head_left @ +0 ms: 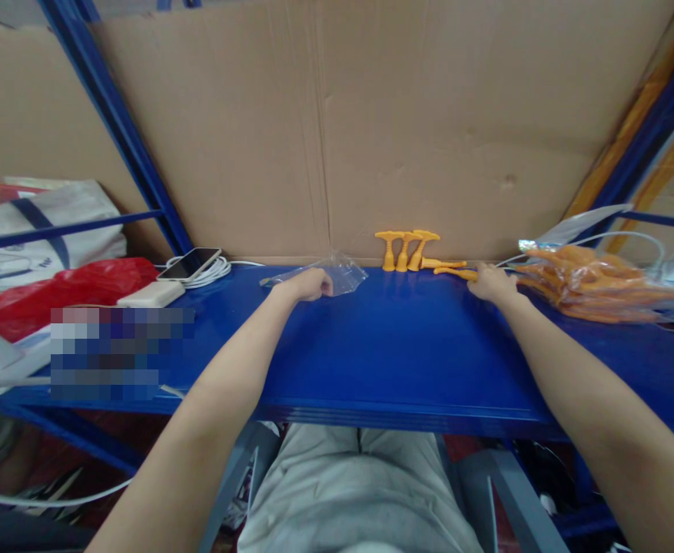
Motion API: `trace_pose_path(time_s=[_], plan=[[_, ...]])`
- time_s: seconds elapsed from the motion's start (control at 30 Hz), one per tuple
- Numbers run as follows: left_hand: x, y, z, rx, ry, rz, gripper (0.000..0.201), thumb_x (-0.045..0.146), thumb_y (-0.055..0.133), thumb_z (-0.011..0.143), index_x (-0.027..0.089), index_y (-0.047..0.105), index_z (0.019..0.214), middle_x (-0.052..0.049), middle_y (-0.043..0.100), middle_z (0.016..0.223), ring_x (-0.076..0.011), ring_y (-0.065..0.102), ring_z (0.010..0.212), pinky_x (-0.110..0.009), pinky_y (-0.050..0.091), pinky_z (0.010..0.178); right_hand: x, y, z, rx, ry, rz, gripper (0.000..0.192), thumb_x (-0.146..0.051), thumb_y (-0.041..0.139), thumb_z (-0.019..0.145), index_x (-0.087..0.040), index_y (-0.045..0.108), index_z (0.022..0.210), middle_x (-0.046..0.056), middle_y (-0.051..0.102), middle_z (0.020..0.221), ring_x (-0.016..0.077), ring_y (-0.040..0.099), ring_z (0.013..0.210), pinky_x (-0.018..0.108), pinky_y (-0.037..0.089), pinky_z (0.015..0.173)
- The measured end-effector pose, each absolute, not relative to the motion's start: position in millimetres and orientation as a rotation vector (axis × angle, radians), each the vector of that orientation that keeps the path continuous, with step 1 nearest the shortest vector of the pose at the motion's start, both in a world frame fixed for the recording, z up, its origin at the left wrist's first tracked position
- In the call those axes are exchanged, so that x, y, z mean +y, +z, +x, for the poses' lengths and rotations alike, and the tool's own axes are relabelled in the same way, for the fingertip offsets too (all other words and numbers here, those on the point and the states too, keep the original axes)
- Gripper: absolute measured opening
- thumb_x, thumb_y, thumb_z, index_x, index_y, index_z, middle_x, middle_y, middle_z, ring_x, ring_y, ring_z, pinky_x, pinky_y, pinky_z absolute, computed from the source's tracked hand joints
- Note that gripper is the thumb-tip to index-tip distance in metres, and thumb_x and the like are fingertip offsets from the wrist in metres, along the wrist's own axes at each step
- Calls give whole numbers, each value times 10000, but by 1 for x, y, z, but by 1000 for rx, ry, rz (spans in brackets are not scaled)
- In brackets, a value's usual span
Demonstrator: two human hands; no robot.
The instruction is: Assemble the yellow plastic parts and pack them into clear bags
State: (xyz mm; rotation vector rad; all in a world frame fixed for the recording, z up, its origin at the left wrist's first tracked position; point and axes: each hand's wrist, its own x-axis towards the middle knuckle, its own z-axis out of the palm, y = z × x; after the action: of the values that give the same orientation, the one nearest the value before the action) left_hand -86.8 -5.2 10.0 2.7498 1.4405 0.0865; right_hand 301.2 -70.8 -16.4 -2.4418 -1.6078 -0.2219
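My left hand (309, 285) rests on the blue shelf (394, 353) with its fingers closed on the edge of a small clear plastic bag (342, 273). My right hand (491, 283) reaches to the back of the shelf and grips the end of an orange plastic piece (456, 272) lying flat. Three orange T-shaped pieces (406, 250) stand upright against the cardboard wall, between the two hands, with another lying beside them (441, 263).
A large clear bag of orange pieces (593, 284) lies at the right. At the left are a phone (190, 263), a white cable (213, 271), a white charger (151, 294), a red bag (54, 296) and a white bag (37, 230). Cardboard (371, 130) backs the shelf.
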Motion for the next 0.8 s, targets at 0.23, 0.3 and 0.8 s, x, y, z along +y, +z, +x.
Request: trace_pose_path(time_s=[0.23, 0.3, 0.8], plan=[[-8, 14, -76, 1228, 314, 2766, 462, -69, 463, 591, 143, 779, 854, -33, 780, 852, -150, 719, 809, -204, 532, 748, -69, -21, 304, -1584, -214, -2456, 515, -295, 440, 912, -46, 512, 1357, 286, 511, 1404, 400, 502, 1297, 602, 384, 1028], [-11, 14, -69, 1152, 367, 2778, 489, -64, 449, 583, 157, 784, 863, -22, 781, 857, -147, 721, 815, -213, 539, 767, -68, -23, 304, -1592, -237, -2425, 494, -323, 435, 922, -72, 536, 1336, 263, 524, 1398, 387, 507, 1295, 592, 383, 1031], [8, -21, -67, 1237, 391, 2877, 520, -96, 453, 632, 148, 776, 957, -82, 776, 1046, -198, 689, 1110, -317, 483, 1039, -63, 2, 306, -1706, -253, -2435, 317, -313, 627, 838, -112, 755, 1047, 187, 747, 956, 335, 707, 961, 355, 549, 736]])
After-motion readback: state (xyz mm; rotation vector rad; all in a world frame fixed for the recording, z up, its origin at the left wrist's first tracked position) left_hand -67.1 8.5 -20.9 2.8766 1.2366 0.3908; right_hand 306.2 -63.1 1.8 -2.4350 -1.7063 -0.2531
